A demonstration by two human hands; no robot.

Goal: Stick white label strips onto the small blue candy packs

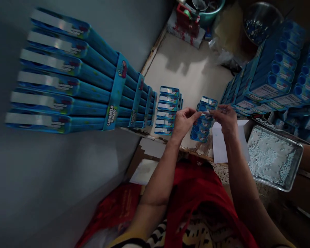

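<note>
My left hand point(184, 121) and my right hand point(226, 119) meet over the table, each with thumb and fingers pinched on a small white strip point(206, 113) stretched between them. What the strip is exactly is too small to tell. Just beneath lies a row of slim blue candy boxes point(199, 137) with round openings in their faces, partly hidden by my fingers. Left of it stands another row of blue boxes point(167, 114), with pale strips across their ends. A white sheet of paper point(219, 148) lies under my right wrist.
Blue boxes point(93, 79) are stacked tall at left, and more blue boxes point(281, 75) at right. A metal tray point(297, 165) of small pale balls sits by my right forearm. Behind are a red tape dispenser point(184, 22), a plastic bag point(224, 53) and a metal bowl point(272, 10).
</note>
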